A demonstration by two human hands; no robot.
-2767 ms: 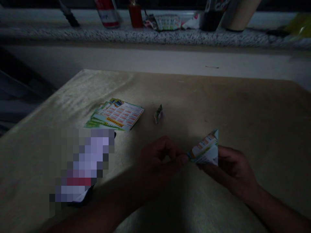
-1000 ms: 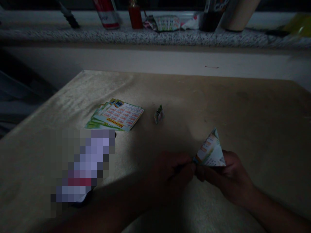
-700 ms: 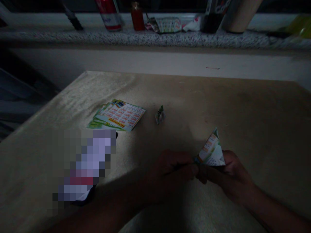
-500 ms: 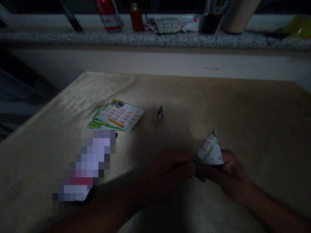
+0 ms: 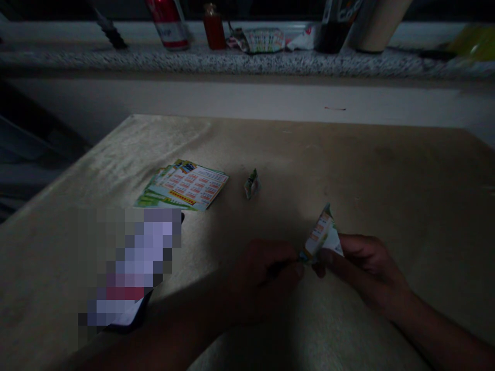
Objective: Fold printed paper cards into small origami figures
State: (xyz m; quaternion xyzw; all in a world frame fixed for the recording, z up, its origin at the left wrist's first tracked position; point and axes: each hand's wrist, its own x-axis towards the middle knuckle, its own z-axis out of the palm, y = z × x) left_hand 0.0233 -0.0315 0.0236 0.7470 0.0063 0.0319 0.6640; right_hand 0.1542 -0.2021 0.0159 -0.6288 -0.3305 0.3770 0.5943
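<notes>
Between my two hands, above the table, is a folded paper card (image 5: 319, 233) with a triangular shape, printed in white, orange and green. My left hand (image 5: 266, 270) pinches its lower left corner between thumb and fingers. From the other side my right hand (image 5: 365, 270) grips it, the thumb lying across the white lower face and the fingers behind. Farther off on the table stands a small folded paper piece (image 5: 252, 184). To its left lies a fanned stack of printed cards (image 5: 197, 186) with rows of orange print.
A phone (image 5: 135, 273) with a blurred-out lit screen lies at left on the table (image 5: 406, 206). Along the granite sill (image 5: 216, 64) at the back stand a red can (image 5: 168, 26), a small red-brown bottle (image 5: 214, 28), a crumpled wrapper (image 5: 265, 40) and a dark bottle (image 5: 334, 28).
The folded card has shifted slightly left and tilted with my hands. My right thumb has moved up onto its front face. The view has drifted a little.
</notes>
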